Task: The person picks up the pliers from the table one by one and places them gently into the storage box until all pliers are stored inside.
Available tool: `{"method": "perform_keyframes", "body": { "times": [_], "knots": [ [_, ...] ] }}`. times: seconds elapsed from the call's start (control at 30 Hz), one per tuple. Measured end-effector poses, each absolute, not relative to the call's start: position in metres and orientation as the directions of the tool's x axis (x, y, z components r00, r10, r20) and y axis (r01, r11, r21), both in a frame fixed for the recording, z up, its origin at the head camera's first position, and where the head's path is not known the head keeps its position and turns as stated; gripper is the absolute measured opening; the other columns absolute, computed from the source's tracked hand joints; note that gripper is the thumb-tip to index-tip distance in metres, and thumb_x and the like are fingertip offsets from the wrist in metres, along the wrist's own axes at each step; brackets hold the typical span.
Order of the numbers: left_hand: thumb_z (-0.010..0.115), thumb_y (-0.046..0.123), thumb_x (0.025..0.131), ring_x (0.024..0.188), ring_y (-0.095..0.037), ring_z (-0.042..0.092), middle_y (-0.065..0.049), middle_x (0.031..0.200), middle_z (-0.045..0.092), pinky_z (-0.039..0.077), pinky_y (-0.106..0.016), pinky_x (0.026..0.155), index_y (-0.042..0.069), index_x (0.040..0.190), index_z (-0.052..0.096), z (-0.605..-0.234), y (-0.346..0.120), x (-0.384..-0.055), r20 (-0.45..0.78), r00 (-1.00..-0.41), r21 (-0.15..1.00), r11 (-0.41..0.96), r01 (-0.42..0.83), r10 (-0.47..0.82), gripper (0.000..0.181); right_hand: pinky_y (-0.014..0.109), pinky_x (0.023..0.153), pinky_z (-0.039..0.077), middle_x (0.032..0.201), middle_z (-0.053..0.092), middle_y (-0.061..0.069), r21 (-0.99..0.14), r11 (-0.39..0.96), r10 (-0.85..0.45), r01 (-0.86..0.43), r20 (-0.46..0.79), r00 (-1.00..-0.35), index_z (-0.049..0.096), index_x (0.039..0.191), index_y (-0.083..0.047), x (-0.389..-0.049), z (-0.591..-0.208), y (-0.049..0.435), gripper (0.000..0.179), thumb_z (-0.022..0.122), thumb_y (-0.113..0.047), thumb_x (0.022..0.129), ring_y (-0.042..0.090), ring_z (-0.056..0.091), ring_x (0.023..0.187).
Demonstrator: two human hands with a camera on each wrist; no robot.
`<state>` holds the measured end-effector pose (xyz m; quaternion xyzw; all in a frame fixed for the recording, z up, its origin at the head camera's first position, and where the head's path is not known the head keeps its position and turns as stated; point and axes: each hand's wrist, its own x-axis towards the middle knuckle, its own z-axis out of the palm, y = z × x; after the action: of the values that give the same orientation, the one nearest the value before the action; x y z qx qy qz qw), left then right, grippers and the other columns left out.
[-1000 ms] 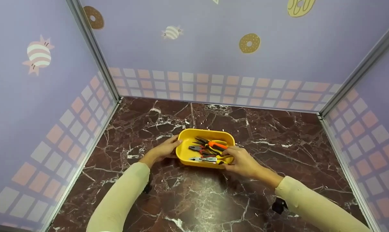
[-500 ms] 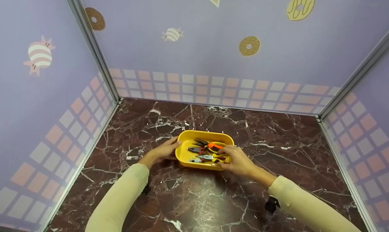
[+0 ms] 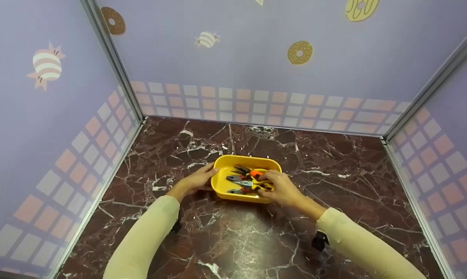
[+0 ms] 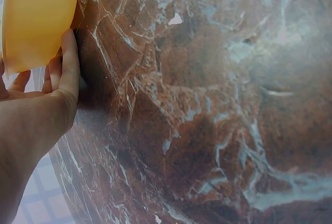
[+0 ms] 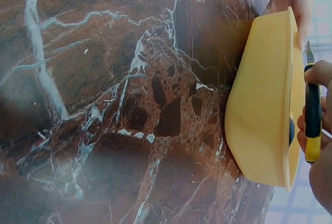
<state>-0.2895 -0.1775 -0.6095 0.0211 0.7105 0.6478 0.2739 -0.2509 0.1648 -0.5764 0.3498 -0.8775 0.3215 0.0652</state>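
A yellow plastic bin (image 3: 222, 186) stands on the dark marbled surface in the head view, with several pliers inside. My left hand (image 3: 196, 179) grips its left end, the thumb over the rim and the fingers along the outside, as the left wrist view (image 4: 57, 89) also shows. With my right hand (image 3: 282, 188) I hold pliers with yellow-and-black handles (image 5: 313, 111) over the bin's right part. Their silver jaws point left in the head view. Below them lie orange-and-black handled pliers (image 3: 255, 174) and dark-jawed pliers (image 3: 233, 178); their handles are partly hidden.
Purple patterned panels (image 3: 233, 62) enclose the marbled surface (image 3: 233, 240) at the back and both sides, joined by grey metal posts (image 3: 113, 54). Dark straps or devices show at both wrists (image 3: 320, 241).
My right hand has moved slightly left with the yellow-and-black pliers, which now lie across the middle of the pile and apart from the pliers near the front wall. The left hand stays put.
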Motion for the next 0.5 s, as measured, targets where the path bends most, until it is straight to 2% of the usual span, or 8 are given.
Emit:
{"method": "perform_keyframes", "body": {
  "times": [0.23, 0.5],
  "knots": [
    [0.045, 0.034, 0.116, 0.13, -0.034, 0.062, -0.02, 0.158, 0.048, 0.057, -0.052, 0.102, 0.018, 0.17, 0.023, -0.61, -0.177, -0.29, -0.363, -0.847, 0.932, 0.154, -0.329, 0.389, 0.06, 0.045, 0.096, 0.056, 0.113, 0.072, 0.007, -0.519, 0.562, -0.564, -0.645, 0.33, -0.757, 0.075, 0.115, -0.005, -0.255, -0.578, 0.159, 0.036, 0.089, -0.016, 0.084, 0.026, 0.067, 0.105],
    [0.046, 0.035, 0.116, 0.131, -0.035, 0.061, -0.021, 0.159, 0.046, 0.057, -0.053, 0.102, 0.017, 0.17, 0.022, -0.61, -0.178, -0.289, -0.359, -0.85, 0.933, 0.154, -0.325, 0.385, 0.063, 0.043, 0.095, 0.057, 0.114, 0.074, 0.008, -0.504, 0.537, -0.573, -0.676, 0.37, -0.731, 0.076, 0.112, -0.005, -0.259, -0.581, 0.152, 0.032, 0.088, -0.016, 0.085, 0.025, 0.068, 0.106]
  ]
}}
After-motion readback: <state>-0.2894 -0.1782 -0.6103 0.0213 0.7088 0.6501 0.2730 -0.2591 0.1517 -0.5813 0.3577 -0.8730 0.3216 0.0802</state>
